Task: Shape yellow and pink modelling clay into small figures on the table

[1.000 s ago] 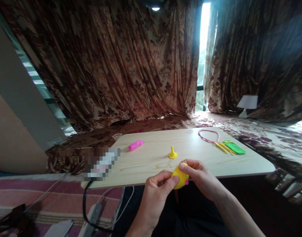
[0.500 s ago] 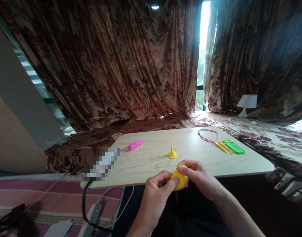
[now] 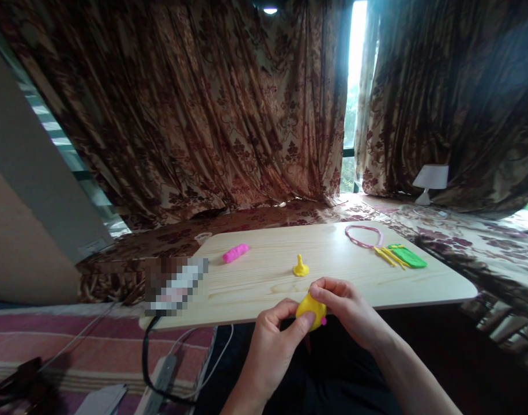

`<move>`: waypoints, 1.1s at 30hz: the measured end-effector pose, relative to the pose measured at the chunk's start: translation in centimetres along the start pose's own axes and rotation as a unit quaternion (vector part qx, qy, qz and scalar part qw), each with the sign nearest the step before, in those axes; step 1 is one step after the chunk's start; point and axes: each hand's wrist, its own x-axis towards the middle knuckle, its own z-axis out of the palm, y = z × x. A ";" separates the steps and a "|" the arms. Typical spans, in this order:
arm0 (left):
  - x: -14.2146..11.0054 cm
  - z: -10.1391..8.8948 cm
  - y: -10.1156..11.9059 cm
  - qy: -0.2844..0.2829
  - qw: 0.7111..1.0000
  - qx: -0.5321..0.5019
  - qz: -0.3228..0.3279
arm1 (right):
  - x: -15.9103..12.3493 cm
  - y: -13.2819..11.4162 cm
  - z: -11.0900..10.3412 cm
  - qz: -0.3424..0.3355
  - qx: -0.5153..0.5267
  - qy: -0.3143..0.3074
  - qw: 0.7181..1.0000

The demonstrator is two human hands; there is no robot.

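Note:
Just in front of the table's near edge, my left hand (image 3: 273,340) grips a rounded yellow clay piece (image 3: 312,307), its thumb pressed on the face turned to me. The fingers of my right hand (image 3: 344,302) pinch the upper edge of the same piece. A small pink clay ball (image 3: 323,321) sticks out at its lower right. Beyond my hands a yellow clay cone (image 3: 300,266) with a wide foot and thin top stands on the table. A lumpy pink clay roll (image 3: 235,253) lies farther left.
On the right of the wooden table (image 3: 264,288) lie a twisted pink loop (image 3: 347,235), thin yellow strips (image 3: 384,256) and a green slab (image 3: 411,257). A blurred-out object (image 3: 177,287) with a black cable occupies the left end. A white lamp (image 3: 432,177) stands beyond.
The yellow clay piece has turned and tilted slightly between my fingers, so its outline looks narrower at the bottom. Both hands keep their hold; the view has shifted a little.

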 end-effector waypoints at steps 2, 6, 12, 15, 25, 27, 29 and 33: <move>-0.1 0.1 0.2 0.003 1.000 0.005 0.008 | -0.1 -0.4 0.1 0.008 -0.017 -0.008 1.000; -0.1 0.3 0.4 0.004 0.999 0.022 0.027 | -0.2 -0.9 0.1 0.022 -0.047 -0.025 0.998; 0.1 0.2 0.4 0.001 0.995 0.084 0.046 | 0.0 -0.4 0.1 0.018 -0.045 -0.007 0.999; 0.1 0.3 0.4 -0.002 0.994 0.092 0.055 | -0.1 -0.4 -0.1 0.027 -0.063 -0.024 0.997; -0.2 0.2 0.7 0.006 0.984 0.165 0.070 | 0.1 0.3 -0.1 0.019 -0.062 -0.032 0.997; -0.2 0.1 0.7 0.004 0.983 0.171 0.069 | 0.0 0.4 -0.1 0.022 -0.058 -0.034 0.998; -0.1 0.1 0.6 0.001 0.983 0.169 0.066 | 0.0 0.2 -0.2 0.030 -0.062 -0.049 0.996; -0.1 0.3 0.4 0.003 0.984 0.165 0.060 | -0.2 -0.1 -0.3 0.035 -0.079 -0.064 0.994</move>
